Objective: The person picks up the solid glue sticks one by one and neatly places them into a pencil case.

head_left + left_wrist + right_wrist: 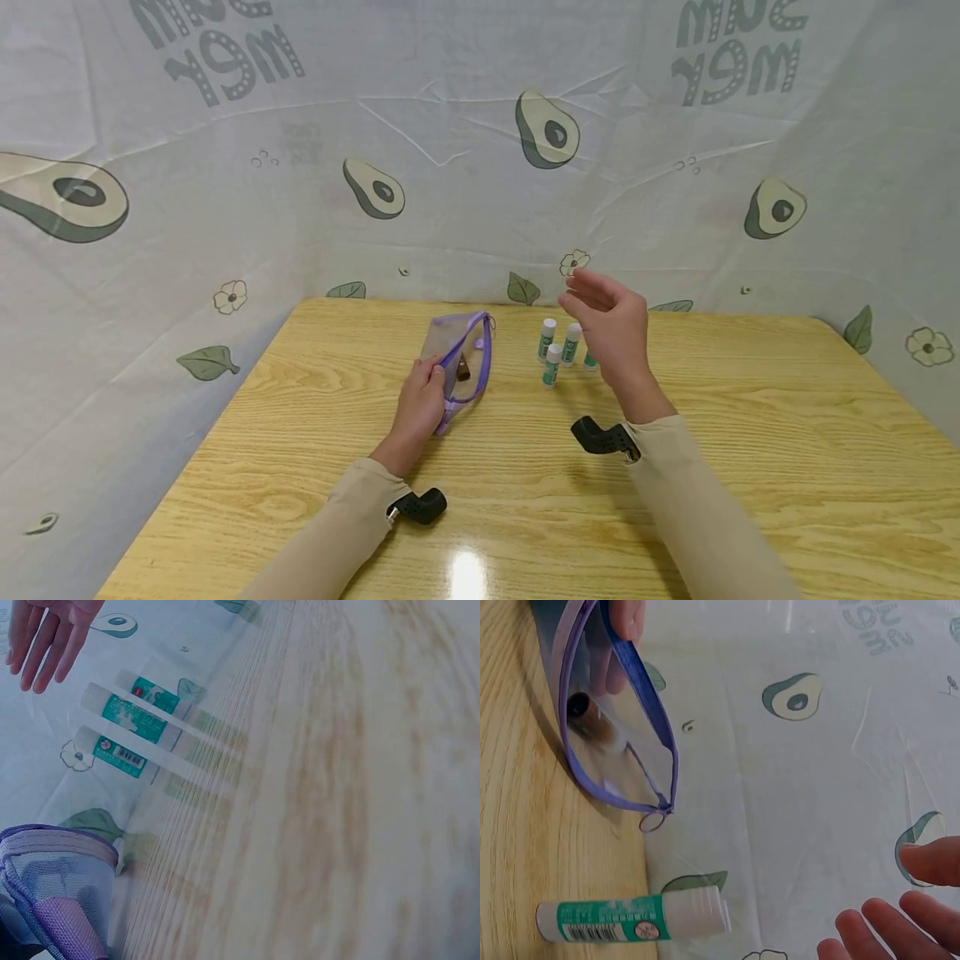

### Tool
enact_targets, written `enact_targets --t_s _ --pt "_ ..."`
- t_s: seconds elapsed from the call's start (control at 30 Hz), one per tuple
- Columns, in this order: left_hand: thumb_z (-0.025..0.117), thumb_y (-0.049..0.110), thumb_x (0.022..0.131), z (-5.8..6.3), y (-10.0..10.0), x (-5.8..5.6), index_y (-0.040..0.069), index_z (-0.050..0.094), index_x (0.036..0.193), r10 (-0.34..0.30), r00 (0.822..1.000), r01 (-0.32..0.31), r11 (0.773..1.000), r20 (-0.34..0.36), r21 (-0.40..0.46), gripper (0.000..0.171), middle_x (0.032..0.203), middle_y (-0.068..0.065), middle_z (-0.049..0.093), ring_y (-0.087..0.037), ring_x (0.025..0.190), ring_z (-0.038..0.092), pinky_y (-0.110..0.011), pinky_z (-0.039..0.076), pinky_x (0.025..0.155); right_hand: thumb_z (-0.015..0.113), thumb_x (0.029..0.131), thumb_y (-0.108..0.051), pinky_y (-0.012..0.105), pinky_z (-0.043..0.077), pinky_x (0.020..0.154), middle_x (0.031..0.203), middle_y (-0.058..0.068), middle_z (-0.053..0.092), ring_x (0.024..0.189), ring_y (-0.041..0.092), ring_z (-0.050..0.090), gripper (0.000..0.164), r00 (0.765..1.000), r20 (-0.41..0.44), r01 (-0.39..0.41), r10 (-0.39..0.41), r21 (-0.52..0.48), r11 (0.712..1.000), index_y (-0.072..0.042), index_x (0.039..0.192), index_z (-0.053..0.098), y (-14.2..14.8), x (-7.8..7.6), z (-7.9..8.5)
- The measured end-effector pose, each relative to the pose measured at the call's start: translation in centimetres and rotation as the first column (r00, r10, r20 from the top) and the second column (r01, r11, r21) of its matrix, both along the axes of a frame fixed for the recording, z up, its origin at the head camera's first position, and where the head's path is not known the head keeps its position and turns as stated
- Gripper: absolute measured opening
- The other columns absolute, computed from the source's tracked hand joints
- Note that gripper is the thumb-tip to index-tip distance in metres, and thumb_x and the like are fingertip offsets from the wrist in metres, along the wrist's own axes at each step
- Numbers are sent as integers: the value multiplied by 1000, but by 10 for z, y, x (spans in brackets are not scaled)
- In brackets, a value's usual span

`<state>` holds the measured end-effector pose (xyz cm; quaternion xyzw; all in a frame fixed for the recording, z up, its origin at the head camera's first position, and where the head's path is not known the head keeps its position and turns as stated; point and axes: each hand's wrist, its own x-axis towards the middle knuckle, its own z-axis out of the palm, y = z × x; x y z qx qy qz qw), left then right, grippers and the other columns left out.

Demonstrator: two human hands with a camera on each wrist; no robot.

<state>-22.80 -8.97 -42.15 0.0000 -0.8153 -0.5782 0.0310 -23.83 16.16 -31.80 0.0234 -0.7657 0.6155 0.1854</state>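
Note:
My left hand (pixel 420 402) grips the near left side of a see-through mesh zip pouch (pixel 447 335) with purple edging. The pouch's mouth gapes toward the right. Inside it lies a brown, tube-like object (pixel 592 720) with a dark, hollow-looking end. Several white glue sticks (pixel 552 367) with green labels stand upright to the right of the pouch. My right hand (pixel 617 329) is raised above and beside them, fingers apart from the thumb and nothing held. It partly hides the rightmost glue stick (pixel 591 362). In the right wrist view, one glue stick (pixel 611 919) shows close by, below the pouch.
The wooden table (pixel 510 500) stretches out on both sides of my arms. A pale cloth (pixel 465 217) printed with avocados hangs behind its far edge. A black wrist-camera mount sits on each sleeve, left (pixel 422 506) and right (pixel 600 436).

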Motion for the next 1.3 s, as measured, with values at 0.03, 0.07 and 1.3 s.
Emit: enact_targets --t_s 0.03,0.07,1.3 --pt "34 20 115 0 0 0 -3 47 157 1 1000 -1 1000 -1 2 49 170 -21 38 -40 167 11 -58 14 135 73 102 -17 21 56 104 144 13 69 119 6 70 46 1000 1 5 -5 0 1000 -11 147 64 2 1 1" --pt "34 20 115 0 0 0 -3 47 157 2 1000 -2 1000 -2 2 49 170 -21 38 -40 167 11 -58 14 135 73 101 -17 21 57 102 144 12 70 119 5 70 47 1000 2 12 -12 2 1000 -11 147 64 4 1 1" --pt "33 19 115 0 1 1 -3 47 157 7 1000 -7 1000 -5 8 49 171 -21 37 -41 166 11 -59 14 135 75 100 -18 14 57 98 143 10 71 108 -5 70 49 984 -49 171 -171 -5 985 -14 147 65 43 7 -2"
